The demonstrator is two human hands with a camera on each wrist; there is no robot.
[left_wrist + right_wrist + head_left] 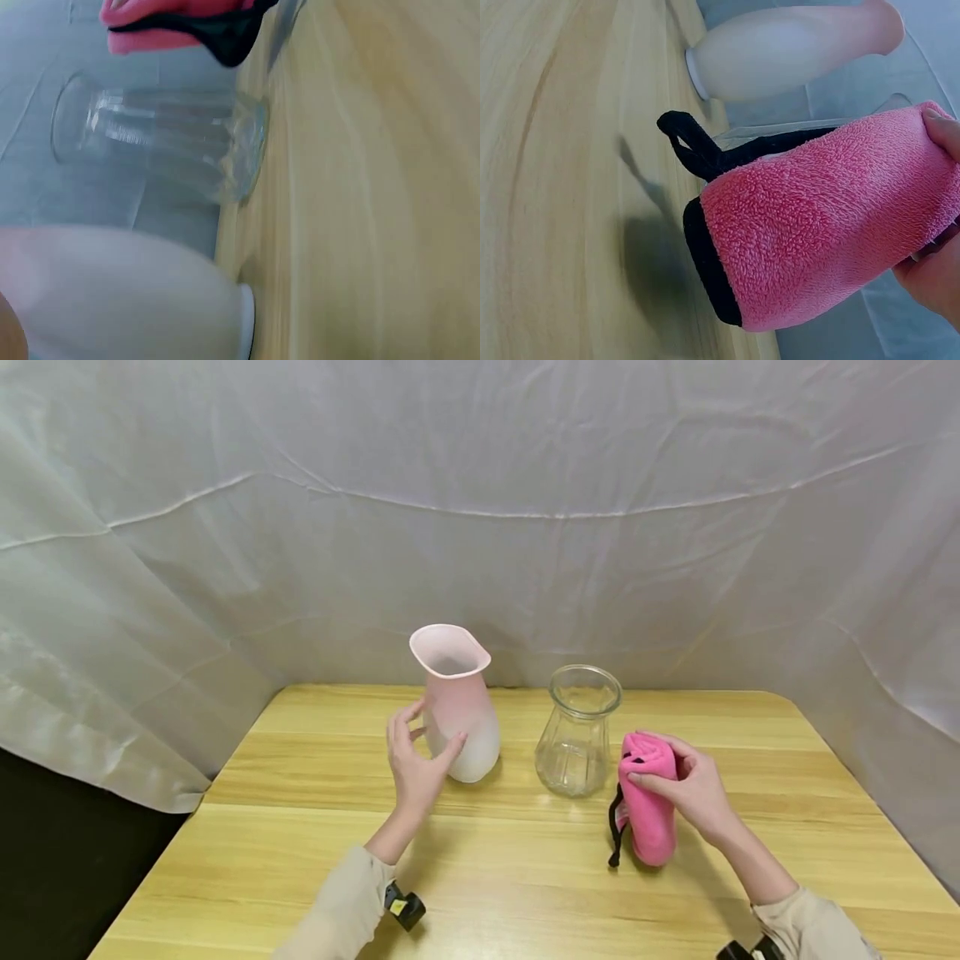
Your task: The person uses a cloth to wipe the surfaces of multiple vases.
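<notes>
- Here, the right hand [693,789] grips a folded pink cloth [649,802] with black trim, held just above the wooden table [525,877].
- The left hand [415,760] is open, fingers touching the pink vase [459,706].
- Between both hands stands a clear glass vase [577,732], upright, beyond the cloth.

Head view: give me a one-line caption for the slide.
Left hand touches pink vase; right hand grips folded pink cloth beside glass vase.
</notes>
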